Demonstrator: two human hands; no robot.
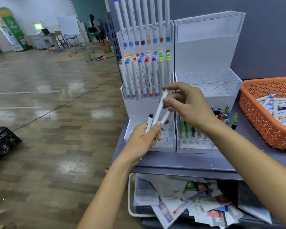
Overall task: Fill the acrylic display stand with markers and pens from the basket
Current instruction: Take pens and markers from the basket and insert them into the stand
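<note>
Two tiered acrylic display stands sit side by side on a grey shelf. The left stand [155,146] has its top and middle tiers full of white markers with coloured caps. The right stand [206,61] is bare on its upper tiers and holds several pens [224,116] in its bottom tier. My left hand [143,139] grips a small bunch of white markers [149,123] in front of the left stand's bottom tier. My right hand [186,104] pinches one white marker [159,109] of that bunch near its upper end. The orange basket [261,123] at the right holds several more markers.
A bin [130,210] full of paper and packaging sits under the shelf. A black crate [2,141] lies on the wooden floor at the left. A grey panel stands behind the stands. Far back in the room are desks, a whiteboard and a seated person.
</note>
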